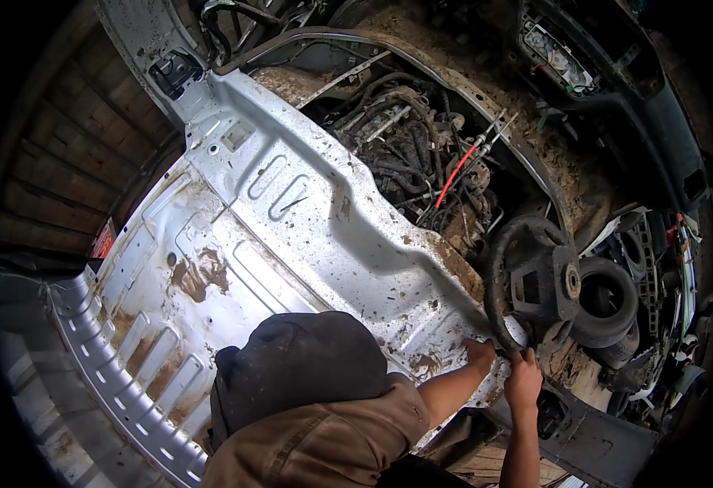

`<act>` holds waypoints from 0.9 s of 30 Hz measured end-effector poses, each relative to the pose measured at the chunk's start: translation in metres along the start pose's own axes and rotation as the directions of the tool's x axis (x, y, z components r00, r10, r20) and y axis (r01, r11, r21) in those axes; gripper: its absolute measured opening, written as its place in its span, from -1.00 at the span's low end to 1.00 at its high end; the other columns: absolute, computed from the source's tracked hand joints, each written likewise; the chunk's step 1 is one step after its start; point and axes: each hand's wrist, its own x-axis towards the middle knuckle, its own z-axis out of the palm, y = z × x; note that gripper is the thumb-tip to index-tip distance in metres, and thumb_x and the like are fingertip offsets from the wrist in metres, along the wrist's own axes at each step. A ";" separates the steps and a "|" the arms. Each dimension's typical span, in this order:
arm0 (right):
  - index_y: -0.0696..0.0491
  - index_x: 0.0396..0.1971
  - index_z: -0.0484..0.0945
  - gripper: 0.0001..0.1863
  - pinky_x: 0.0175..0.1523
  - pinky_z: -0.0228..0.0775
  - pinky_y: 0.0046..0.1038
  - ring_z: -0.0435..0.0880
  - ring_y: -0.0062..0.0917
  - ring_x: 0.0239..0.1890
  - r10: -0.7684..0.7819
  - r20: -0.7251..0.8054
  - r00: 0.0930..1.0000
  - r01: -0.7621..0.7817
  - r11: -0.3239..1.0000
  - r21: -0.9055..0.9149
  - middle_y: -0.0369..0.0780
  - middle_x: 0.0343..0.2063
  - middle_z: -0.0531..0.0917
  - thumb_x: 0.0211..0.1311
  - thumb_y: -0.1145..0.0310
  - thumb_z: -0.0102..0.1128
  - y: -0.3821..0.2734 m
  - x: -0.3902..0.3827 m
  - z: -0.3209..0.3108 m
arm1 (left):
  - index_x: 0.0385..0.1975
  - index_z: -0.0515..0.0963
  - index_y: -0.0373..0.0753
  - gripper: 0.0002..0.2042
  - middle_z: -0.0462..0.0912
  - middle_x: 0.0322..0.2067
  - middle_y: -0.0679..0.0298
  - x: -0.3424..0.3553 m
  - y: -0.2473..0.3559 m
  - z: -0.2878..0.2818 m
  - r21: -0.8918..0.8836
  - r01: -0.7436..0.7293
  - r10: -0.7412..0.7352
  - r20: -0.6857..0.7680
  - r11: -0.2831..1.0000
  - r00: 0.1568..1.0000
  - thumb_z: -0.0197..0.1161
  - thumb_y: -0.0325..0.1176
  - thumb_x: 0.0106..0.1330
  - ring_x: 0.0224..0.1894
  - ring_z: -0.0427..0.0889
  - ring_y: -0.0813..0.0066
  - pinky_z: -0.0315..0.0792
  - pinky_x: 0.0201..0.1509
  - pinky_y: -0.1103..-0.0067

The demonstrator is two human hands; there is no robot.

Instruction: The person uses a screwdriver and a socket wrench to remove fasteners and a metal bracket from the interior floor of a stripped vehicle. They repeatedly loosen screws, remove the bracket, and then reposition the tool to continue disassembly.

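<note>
Right hand (524, 379) curls closed on the black plastic steering wheel's (530, 281) lower rim, seemingly steadying it; just left, a co-worker's hand (479, 355) grips too.

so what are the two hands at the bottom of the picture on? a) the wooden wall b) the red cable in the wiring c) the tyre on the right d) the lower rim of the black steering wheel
d: both the left hand and the right hand sit at the lower rim of the black steering wheel, well below the red cable.
</note>
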 end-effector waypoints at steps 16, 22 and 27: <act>0.07 -0.26 0.53 -0.87 -0.21 0.48 -0.13 0.60 -0.11 -0.23 -0.007 -0.049 0.999 0.007 1.000 0.017 -0.09 -0.32 0.59 0.20 0.45 0.08 0.024 -0.008 0.005 | -0.08 0.32 -0.42 -0.62 0.61 -0.22 -0.07 -0.020 0.005 0.006 0.040 0.019 -0.019 -0.014 0.999 1.000 0.25 -0.33 0.25 -0.26 0.67 0.17 0.55 -0.28 0.34; 0.08 -0.06 0.50 -0.59 -0.17 0.46 -0.12 0.58 -0.04 -0.12 0.026 -0.058 0.998 -0.011 0.968 0.251 -0.16 -0.22 0.58 0.03 0.40 0.33 0.003 -0.005 -0.017 | -0.06 0.42 -0.32 -0.62 0.62 -0.14 -0.02 -0.003 0.011 -0.005 0.285 -0.291 0.197 0.316 0.913 0.928 0.29 -0.27 0.20 -0.12 0.64 0.17 0.50 -0.10 0.35; 0.18 -0.27 0.49 -0.43 -0.31 0.46 0.02 0.62 0.08 -0.48 0.393 0.026 0.919 -0.394 0.913 0.104 0.11 -0.61 0.60 0.32 -0.15 0.01 0.012 -0.001 -0.004 | -0.04 0.51 -0.24 -0.61 0.63 -0.07 0.02 -0.003 0.015 -0.009 0.498 -0.574 0.315 0.511 0.650 0.800 0.33 -0.23 0.17 -0.01 0.61 0.17 0.46 0.05 0.36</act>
